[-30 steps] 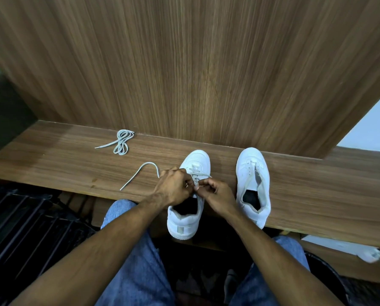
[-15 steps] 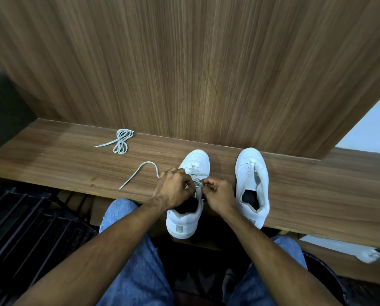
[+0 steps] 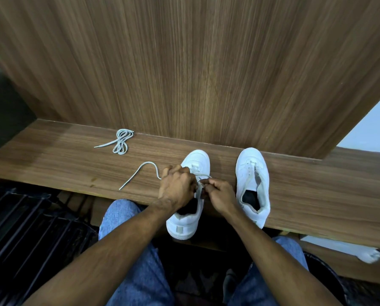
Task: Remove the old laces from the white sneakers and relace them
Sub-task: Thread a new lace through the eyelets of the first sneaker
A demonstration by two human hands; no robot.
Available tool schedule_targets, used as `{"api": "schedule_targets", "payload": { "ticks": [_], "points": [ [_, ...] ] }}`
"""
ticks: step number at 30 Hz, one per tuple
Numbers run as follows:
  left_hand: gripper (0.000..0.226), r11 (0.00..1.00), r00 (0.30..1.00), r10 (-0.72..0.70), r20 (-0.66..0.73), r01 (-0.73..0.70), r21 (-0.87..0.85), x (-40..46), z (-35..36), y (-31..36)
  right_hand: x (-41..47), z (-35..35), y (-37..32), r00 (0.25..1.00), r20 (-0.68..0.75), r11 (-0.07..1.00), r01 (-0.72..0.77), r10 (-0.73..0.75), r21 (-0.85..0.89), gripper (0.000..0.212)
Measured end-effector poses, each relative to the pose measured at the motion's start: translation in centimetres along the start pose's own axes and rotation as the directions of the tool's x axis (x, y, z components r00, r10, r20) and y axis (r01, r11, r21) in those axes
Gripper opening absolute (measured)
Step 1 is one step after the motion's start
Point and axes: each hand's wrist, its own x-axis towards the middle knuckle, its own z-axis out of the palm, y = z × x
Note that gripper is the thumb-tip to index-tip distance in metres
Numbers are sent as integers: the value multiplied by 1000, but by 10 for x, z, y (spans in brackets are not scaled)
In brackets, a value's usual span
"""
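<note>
Both hands have drawn closer together over the left sneaker [image 3: 190, 195] since a second ago, the right hand [image 3: 220, 196] sliding up from the collar toward the eyelets. That sneaker lies lengthwise away from the person, toe toward the wooden back panel [image 3: 195, 69] and heel hanging over the near edge of the tabletop [image 3: 317, 195]. Its lace [image 3: 140, 173] crosses the tongue between the two hands. The left hand [image 3: 176, 187] is clenched around the lace at the shoe's left side, and the loose end curves out past its knuckles and trails down across the wood. The right hand pinches the lace just beside the left hand's fingertips. Just right of the right hand stands the second sneaker [image 3: 253, 184], parallel, toe also toward the panel, still holding a lace. Well beyond the left hand, near the panel, a spare lace [image 3: 120, 142] lies bundled in loops.
</note>
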Motion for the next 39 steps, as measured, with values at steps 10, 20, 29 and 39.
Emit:
{"api": "schedule_targets", "payload": {
  "ticks": [10,20,29,39],
  "points": [
    [20,909,997,-77,25,81,-409,-6,6,-19,8,-12,-11,996,7,982,86,-86,-166,26],
    [14,784,970,-188,153,242,-572,-8,6,-38,21,-88,-31,818,-569,996,92,-81,-9,23],
    [14,865,954,-244,173,295,-406,-7,-5,-29,3,1,1,906,105,721,392,-409,-571,21],
    [24,833,929,-317,188,368,-412,-8,-9,-26,28,-73,-49,786,-612,814,299,86,499,14]
  ]
}}
